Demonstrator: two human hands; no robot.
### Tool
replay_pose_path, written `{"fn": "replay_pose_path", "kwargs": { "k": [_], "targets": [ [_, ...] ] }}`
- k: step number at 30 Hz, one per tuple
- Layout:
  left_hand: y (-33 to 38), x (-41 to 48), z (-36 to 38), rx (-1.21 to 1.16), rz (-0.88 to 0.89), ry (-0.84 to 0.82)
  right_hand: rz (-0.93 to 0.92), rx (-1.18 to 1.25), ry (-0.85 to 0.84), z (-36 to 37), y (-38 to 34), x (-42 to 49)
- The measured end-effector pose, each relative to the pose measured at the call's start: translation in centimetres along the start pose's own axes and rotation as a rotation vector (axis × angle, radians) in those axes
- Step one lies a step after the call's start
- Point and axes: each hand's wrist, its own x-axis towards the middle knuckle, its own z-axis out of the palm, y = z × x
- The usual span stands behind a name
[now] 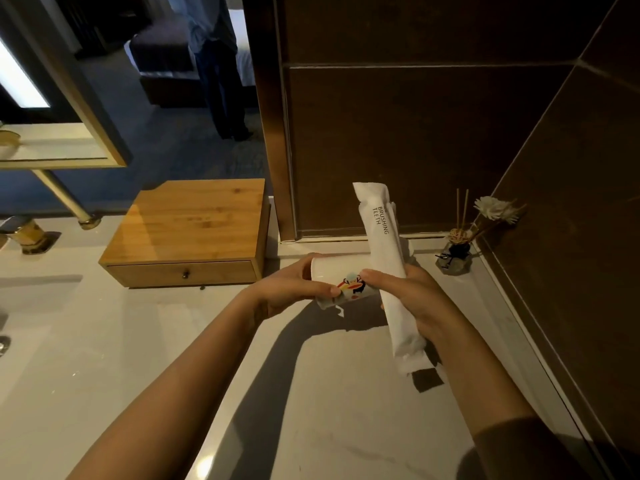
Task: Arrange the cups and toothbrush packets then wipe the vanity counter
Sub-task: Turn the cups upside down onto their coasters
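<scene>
One cup (341,284) and at least two toothbrush packets (386,258) are in view, all held above the white glossy counter (145,341). The left hand (291,289) has its fingers (311,288) curled around the white printed cup, which lies sideways. The right hand (412,299) grips the long white paper packets, thumb touching the cup. One wooden drawer box (194,230) sits behind, with one reed diffuser (455,251) at the wall.
</scene>
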Motion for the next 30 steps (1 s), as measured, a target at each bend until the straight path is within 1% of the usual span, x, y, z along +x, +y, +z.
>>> {"fn": "replay_pose_path", "kwargs": {
  "k": [2, 4, 6, 9, 11, 13, 19, 22, 24, 26, 30],
  "targets": [
    [-0.2, 0.1, 0.3, -0.062, 0.018, 0.079, 0.007, 0.060, 0.021, 0.2, 0.1, 0.3],
    [-0.9, 0.2, 0.7, -0.198, 0.040, 0.148, 0.035, 0.143, 0.019, 0.5, 0.7, 0.6],
    [-1.7, 0.2, 1.3, -0.357, 0.061, 0.158, 0.063, 0.242, -0.014, 1.0, 1.3, 0.7],
    [-2.0, 0.3, 2.2, -0.389, 0.019, 0.168, 0.077, 0.347, -0.019, 1.5, 1.5, 1.0],
    [-2.0, 0.4, 2.3, -0.362, -0.025, 0.172, 0.065, 0.369, -0.005, 1.6, 1.5, 1.2],
    [-1.8, 0.4, 2.0, -0.267, -0.035, 0.154, 0.060, 0.328, 0.015, 1.5, 1.4, 1.3],
    [-0.8, 0.4, 1.3, 0.005, 0.038, 0.045, -0.003, 0.183, -0.001, 1.3, 0.9, 1.4],
    [-0.3, 0.8, 1.1, 0.145, 0.037, -0.004, -0.031, 0.105, 0.009, 1.3, 0.9, 1.6],
    [0.0, 1.1, 1.1, 0.184, 0.024, -0.018, -0.033, 0.082, 0.020, 1.3, 0.9, 1.8],
    [0.1, 1.4, 1.2, 0.204, 0.010, 0.001, -0.026, 0.056, 0.029, 1.2, 1.1, 2.1],
    [-0.3, 2.0, 1.2, 0.241, -0.014, 0.091, -0.018, 0.018, 0.028, 1.2, 1.4, 2.7]
  ]
}}
